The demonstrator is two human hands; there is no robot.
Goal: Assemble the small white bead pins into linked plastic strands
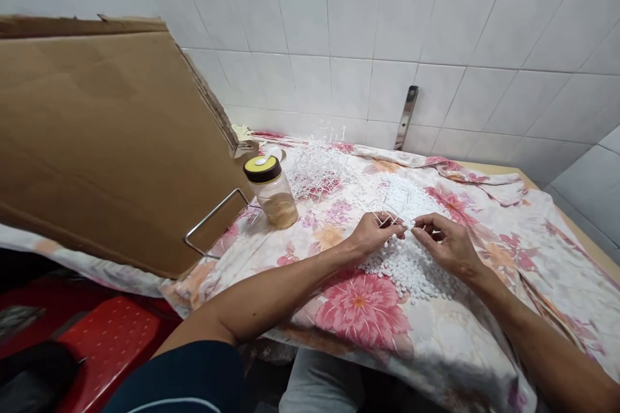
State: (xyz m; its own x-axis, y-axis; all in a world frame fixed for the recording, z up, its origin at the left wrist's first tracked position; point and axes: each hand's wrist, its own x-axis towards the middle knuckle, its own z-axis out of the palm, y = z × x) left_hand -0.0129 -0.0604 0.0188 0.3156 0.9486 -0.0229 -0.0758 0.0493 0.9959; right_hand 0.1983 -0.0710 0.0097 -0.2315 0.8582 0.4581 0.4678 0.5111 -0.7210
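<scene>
My left hand (376, 232) is closed around a few thin white sticks (385, 214), their ends poking up past the fingers. Close beside it, my right hand (448, 242) pinches at its fingertips what looks like a small white piece, too small to make out well. Both hands rest over a heap of small white bead-like pieces (411, 271) spread on the flowered cloth (358, 310). Farther back lies a loose tangle of thin white sticks (317, 168).
A clear jar (274, 197) with a yellow and dark lid stands left of the sticks. Beside it are a bent metal wire frame (210, 219) and a large leaning cardboard sheet (106, 135). A metal strip (407, 117) leans against the tiled wall (353, 26). A red stool (113, 342) is at lower left.
</scene>
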